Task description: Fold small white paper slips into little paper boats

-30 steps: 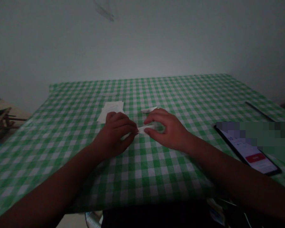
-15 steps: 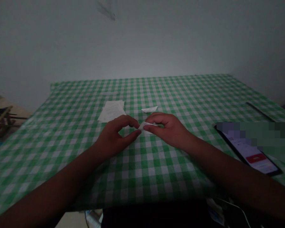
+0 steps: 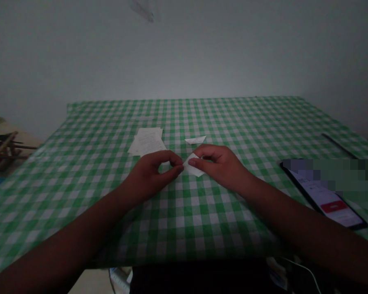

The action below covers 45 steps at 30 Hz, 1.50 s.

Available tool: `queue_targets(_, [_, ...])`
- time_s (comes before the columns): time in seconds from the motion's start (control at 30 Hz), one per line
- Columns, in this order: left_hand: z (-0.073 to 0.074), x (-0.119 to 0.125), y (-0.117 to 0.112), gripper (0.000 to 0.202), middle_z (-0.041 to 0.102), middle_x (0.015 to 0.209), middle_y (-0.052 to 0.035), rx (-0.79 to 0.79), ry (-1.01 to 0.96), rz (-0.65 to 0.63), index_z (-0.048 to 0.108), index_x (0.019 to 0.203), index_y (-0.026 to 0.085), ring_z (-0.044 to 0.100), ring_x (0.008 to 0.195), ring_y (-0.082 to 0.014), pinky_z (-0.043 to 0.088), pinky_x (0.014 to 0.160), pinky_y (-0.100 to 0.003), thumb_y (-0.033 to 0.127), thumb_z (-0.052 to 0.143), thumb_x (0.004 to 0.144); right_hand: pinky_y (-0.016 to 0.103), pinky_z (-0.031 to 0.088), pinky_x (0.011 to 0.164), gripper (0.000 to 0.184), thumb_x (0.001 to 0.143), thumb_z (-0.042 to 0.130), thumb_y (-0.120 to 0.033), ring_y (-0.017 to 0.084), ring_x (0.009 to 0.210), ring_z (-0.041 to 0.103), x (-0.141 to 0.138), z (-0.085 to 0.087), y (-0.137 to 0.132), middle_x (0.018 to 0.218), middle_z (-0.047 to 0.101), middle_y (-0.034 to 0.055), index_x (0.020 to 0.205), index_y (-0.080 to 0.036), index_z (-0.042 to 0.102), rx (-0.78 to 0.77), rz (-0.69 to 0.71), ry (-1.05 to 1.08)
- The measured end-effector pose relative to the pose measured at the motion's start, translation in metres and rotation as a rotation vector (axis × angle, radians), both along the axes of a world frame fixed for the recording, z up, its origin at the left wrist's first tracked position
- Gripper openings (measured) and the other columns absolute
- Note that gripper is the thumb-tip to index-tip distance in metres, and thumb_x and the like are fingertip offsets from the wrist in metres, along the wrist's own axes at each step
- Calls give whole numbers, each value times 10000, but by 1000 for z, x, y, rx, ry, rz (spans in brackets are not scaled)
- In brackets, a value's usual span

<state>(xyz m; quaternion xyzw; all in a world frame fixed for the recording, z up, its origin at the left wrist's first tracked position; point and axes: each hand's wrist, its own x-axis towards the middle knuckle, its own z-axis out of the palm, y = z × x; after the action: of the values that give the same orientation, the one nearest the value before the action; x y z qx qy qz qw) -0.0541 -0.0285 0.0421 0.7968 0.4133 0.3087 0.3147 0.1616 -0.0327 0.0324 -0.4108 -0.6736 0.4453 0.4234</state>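
Observation:
A small piece of folded white paper [image 3: 197, 170] is held between my two hands, just above the checked cloth. My left hand [image 3: 159, 169] pinches its left corner between thumb and forefinger. On the other side, my right hand [image 3: 217, 163] grips the paper with the thumb in front and the fingers behind, hiding part of it. Just beyond my hands lies a small folded paper boat shape [image 3: 195, 140] with lines of print. Behind my left hand, a few printed sheets of paper [image 3: 149, 141] overlap on the cloth.
A green and white checked tablecloth [image 3: 184, 228] covers the table, which reaches the grey wall [image 3: 184, 49]. On the right lies a phone [image 3: 334, 206] with its screen lit, partly blurred out. A thin dark rod [image 3: 339, 145] lies beyond it.
The folded paper between my hands has turned so that more of its face shows below my right thumb. Both hands stay in nearly the same place; the view has shifted slightly.

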Motion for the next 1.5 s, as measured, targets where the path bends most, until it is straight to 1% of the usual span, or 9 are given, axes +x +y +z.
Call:
queue_targets(0.1, [-3, -1, 3, 119, 742, 885, -4, -138, -71, 2, 715, 892, 235, 686, 840, -191, 547, 798, -345, 320, 634, 873, 288, 466, 646, 175, 837, 686, -355, 130, 683, 587, 1, -2, 1, 753, 667, -5, 776, -191, 697, -101, -8, 24])
queue_targets(0.23, [-4, -2, 5, 122, 746, 905, -16, -229, -119, -1, 726, 902, 230, 683, 870, -207, 533, 833, -371, 306, 642, 858, 265, 440, 600, 168, 825, 699, -337, 114, 645, 564, 1, -3, 2, 715, 652, -13, 759, -183, 692, -116, -16, 46])
queue_targets(0.37, [-3, -2, 4, 143, 737, 908, -16, -253, -102, -15, 719, 915, 211, 667, 875, -196, 516, 833, -345, 325, 655, 856, 262, 437, 591, 181, 819, 707, -351, 113, 646, 562, 0, -4, 2, 716, 652, -12, 755, -182, 694, -119, -15, 53])
queue_targets(0.73, [-9, -2, 5, 184, 724, 866, -10, -271, -52, 41, 708, 878, 216, 646, 825, -180, 501, 784, -326, 391, 654, 858, 266, 458, 586, 176, 812, 708, -360, 123, 657, 589, 0, -6, 2, 749, 674, 0, 774, -188, 702, -132, -6, 48])
queue_targets(0.87, [-5, 0, 3, 164, 696, 857, -4, -224, -16, -2, 674, 869, 207, 632, 822, -174, 491, 768, -318, 359, 613, 876, 262, 459, 597, 150, 811, 703, -320, 123, 669, 588, 0, -7, 2, 739, 661, -3, 748, -185, 692, -100, 1, 30])
queue_targets(1.0, [2, 5, -1, 167, 672, 883, -9, -120, 45, -35, 646, 893, 198, 618, 853, -179, 480, 798, -326, 355, 592, 891, 288, 481, 676, 128, 807, 715, -304, 130, 717, 607, 0, -7, 2, 763, 665, -8, 750, -192, 692, -16, 13, 6])
queue_targets(1.1, [3, 7, -3, 164, 667, 851, 0, -49, 84, -35, 634, 865, 199, 607, 814, -165, 471, 787, -317, 351, 587, 902, 307, 491, 721, 114, 814, 710, -295, 138, 745, 622, 0, -7, 1, 781, 673, -8, 757, -198, 691, 21, 24, -17])
queue_targets(1.33, [2, 6, -2, 176, 684, 811, 23, -48, 88, -7, 645, 808, 218, 617, 770, -149, 476, 745, -288, 362, 602, 900, 328, 497, 798, 50, 832, 702, -264, 149, 821, 638, -1, -3, -1, 840, 692, -2, 816, -217, 706, 138, -7, -53])
queue_targets(1.5, [2, 6, -2, 154, 679, 819, 20, -39, 94, -17, 645, 810, 223, 622, 790, -152, 484, 766, -295, 341, 600, 897, 321, 500, 773, 56, 848, 685, -234, 143, 799, 634, -1, -5, -1, 820, 674, -1, 799, -215, 701, 188, 7, 7])
